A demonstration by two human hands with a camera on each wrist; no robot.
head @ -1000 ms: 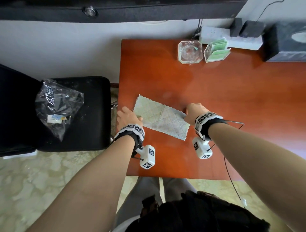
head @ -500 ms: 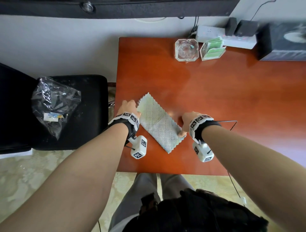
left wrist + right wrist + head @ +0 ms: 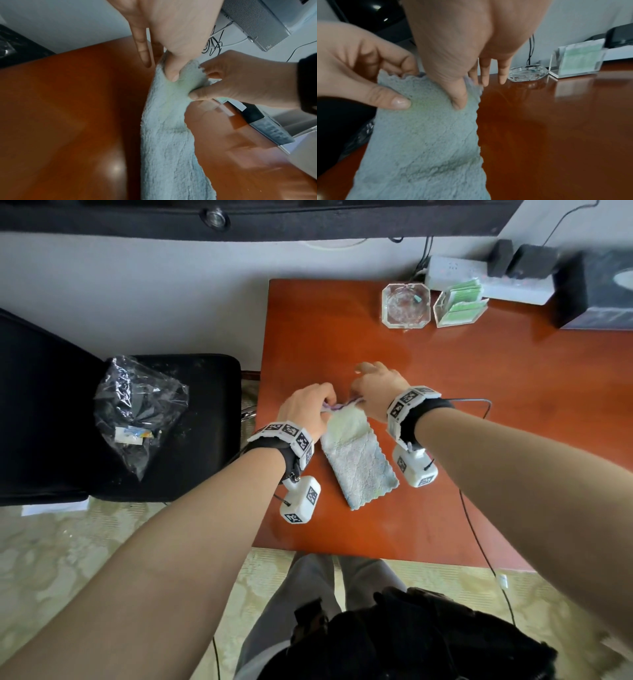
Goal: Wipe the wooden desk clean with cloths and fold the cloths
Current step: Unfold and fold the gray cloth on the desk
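Both hands are pinching the far scalloped edge of the cloth (image 3: 356, 460), thumbs on top, lifting that end while the near end is lying on the wooden desk (image 3: 513, 412) close to its left edge. Left hand (image 3: 308, 412) is gripping the left corner; right hand (image 3: 375, 392) is gripping the right corner, its other fingers pointing straight. A glass ashtray (image 3: 406, 306) and card holder (image 3: 460, 304) are sitting at the desk's far edge.

One cloth (image 3: 359, 460); two hands — perhaps one ashtray (image 3: 406, 305).
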